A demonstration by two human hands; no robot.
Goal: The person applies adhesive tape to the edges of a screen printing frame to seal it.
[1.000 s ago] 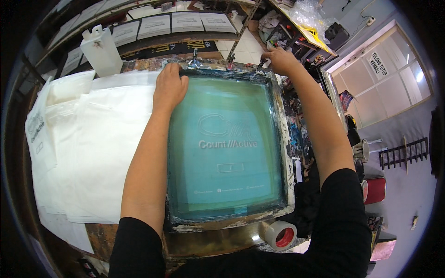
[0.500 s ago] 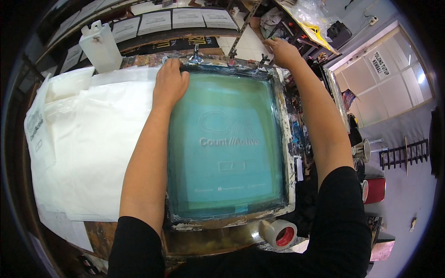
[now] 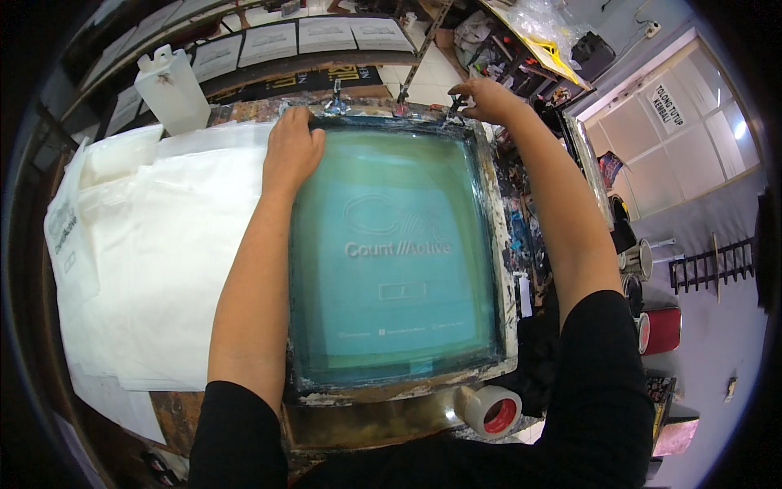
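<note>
A screen-printing frame (image 3: 509,326) with blue-green mesh lies flat on the worktable, lettering and a small rectangle showing in the mesh. My left hand (image 3: 292,151) grips the frame at its far left corner, its fingers bent over the edge. At the far right corner, my right hand (image 3: 490,103) has its thumb and fingers around the dark screw handle of a hinge clamp (image 3: 458,103). Two more clamp screws (image 3: 337,96) (image 3: 401,99) stand along the far edge. To the left lies a wide stack of white plastic bags (image 3: 171,269), one printed bag at its outer side.
A translucent jug (image 3: 173,94) stands behind the bags. Beyond it, a rack (image 3: 309,61) holds several printed sheets. A tape roll (image 3: 494,411) rests at the near right, by a brown glossy strip (image 3: 366,424). Cans and a red container (image 3: 658,331) are farther right.
My right hand has come in leftward and nearer, from beside the clamp onto its screw handle. My left hand stays on the frame corner. The view has shifted slightly.
</note>
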